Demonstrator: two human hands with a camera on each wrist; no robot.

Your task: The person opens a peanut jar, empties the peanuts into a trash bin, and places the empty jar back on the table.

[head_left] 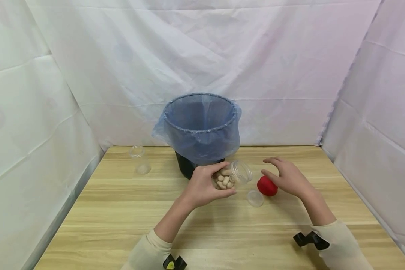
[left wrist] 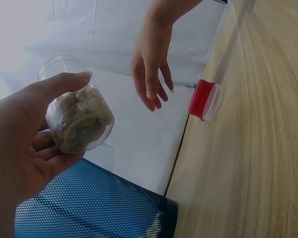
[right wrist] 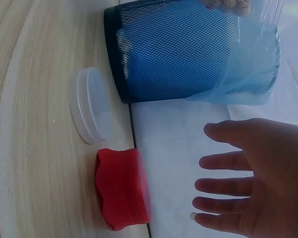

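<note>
My left hand point(head_left: 202, 184) grips a clear jar point(head_left: 241, 172) of unshelled peanuts point(head_left: 225, 179), its lidless mouth tilted to the right. In the left wrist view the thumb point(left wrist: 64, 85) lies across the jar and the other fingers curl under it. My right hand point(head_left: 287, 176), its fingers spread and holding nothing, hovers over a small red thing with a scalloped edge point(head_left: 267, 186). Beside this red thing a clear round lid point(head_left: 255, 198) lies on the table, seen closer as a lid point(right wrist: 90, 105) in the right wrist view.
Behind the left hand stands a dark mesh waste bin point(right wrist: 176, 52) lined with a blue plastic bag point(head_left: 202, 140). A second clear jar point(head_left: 140, 161) stands open at the back left of the wooden table point(head_left: 128, 213). White cloth point(head_left: 202, 48) hangs behind and at both sides.
</note>
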